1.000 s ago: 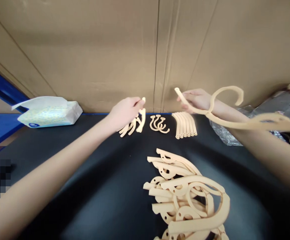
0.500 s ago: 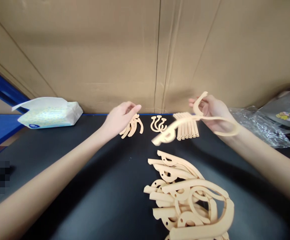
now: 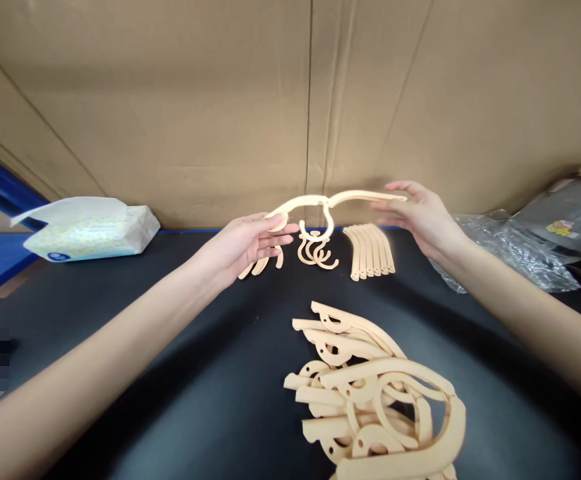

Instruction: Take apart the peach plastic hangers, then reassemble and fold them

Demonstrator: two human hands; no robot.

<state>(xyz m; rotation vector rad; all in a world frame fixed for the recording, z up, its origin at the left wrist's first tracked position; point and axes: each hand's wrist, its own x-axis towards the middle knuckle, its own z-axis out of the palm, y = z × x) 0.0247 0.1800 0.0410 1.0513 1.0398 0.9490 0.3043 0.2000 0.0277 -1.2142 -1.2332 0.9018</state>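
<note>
A cream plastic folding hanger (image 3: pixel 303 201) is held up between my two hands, its arms spread out to the sides and its hook hanging downward. My left hand (image 3: pixel 243 250) pinches its left end between thumb and fingers. At the other end, my right hand (image 3: pixel 415 217) grips the tip of the right arm. Below the hanger lie several loose hooks (image 3: pixel 317 252) on the black table. Curved arm pieces (image 3: pixel 260 265) lie partly hidden under my left hand. A row of straighter arm pieces (image 3: pixel 370 250) sits left of my right hand.
A pile of folded cream hangers (image 3: pixel 380 393) covers the near middle of the black table (image 3: pixel 170 393). A tissue pack (image 3: pixel 93 230) stands at the left. Clear plastic bags (image 3: pixel 515 250) lie at the right. A cardboard wall (image 3: pixel 195 113) rises behind.
The hanger has been turned and its arms spread wide, with the hook now downward. My left hand has moved to it and taken its left end; my right hand now grips the other end.
</note>
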